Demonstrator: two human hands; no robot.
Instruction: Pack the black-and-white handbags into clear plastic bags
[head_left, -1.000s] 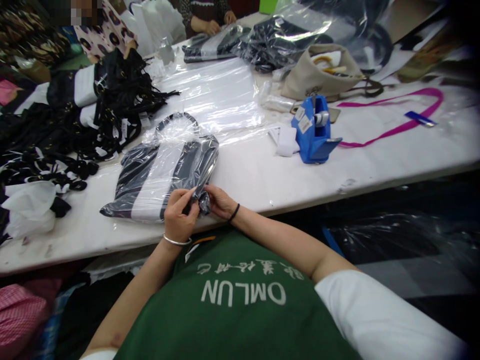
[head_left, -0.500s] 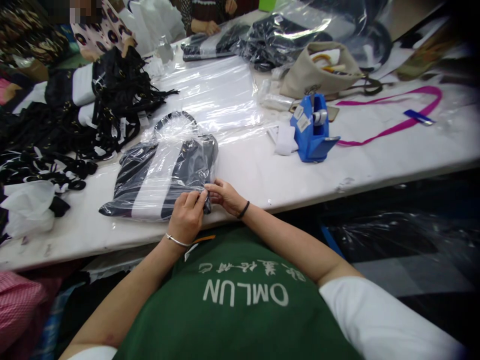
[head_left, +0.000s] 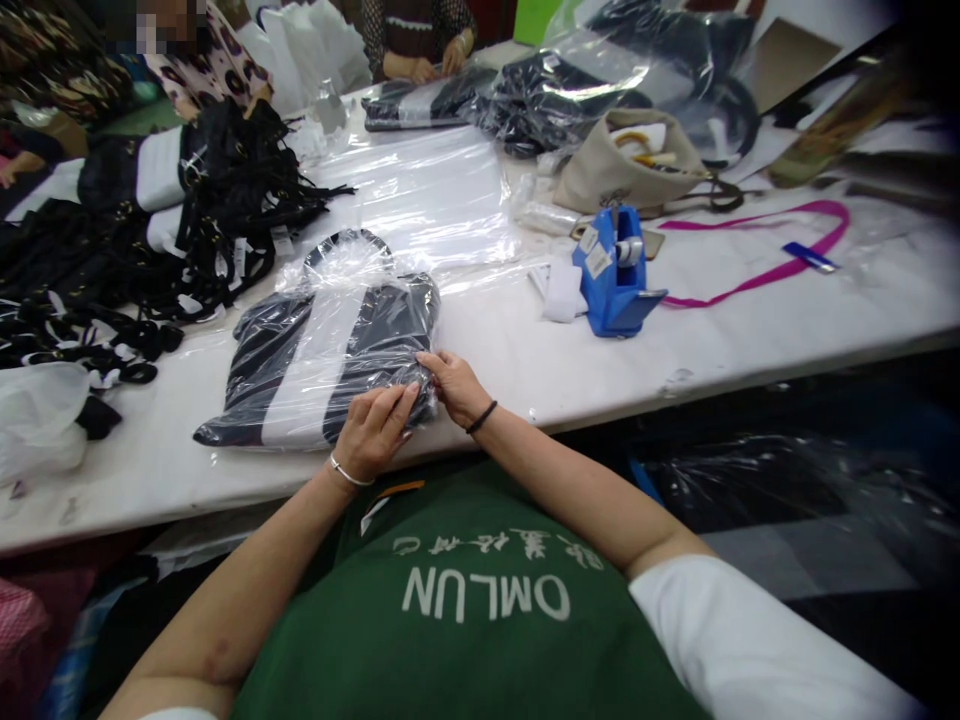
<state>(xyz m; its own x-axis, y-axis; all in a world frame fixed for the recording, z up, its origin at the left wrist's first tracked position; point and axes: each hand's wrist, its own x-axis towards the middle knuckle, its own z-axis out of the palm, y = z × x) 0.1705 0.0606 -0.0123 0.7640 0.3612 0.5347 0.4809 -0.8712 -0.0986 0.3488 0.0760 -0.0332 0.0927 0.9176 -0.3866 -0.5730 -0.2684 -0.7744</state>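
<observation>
A black bag with a white band, wrapped in clear plastic, lies flat near the front edge of the table, its round handle pointing away from me. My left hand rests on the lower right part of the plastic, fingers together and pressed on it. At the bag's right edge, my right hand pinches the plastic between thumb and fingers. The fingertips of both hands are close together at that corner.
A blue tape dispenser stands right of the bag, near a pink strap and a beige pouch. Clear plastic sleeves lie behind. Black strapped goods are heaped left. Other people stand across the table.
My right hand has shifted slightly up along the bag's edge, and my left hand's fingers have spread a little. The view has tilted slightly. A co-worker's hands across the table have moved.
</observation>
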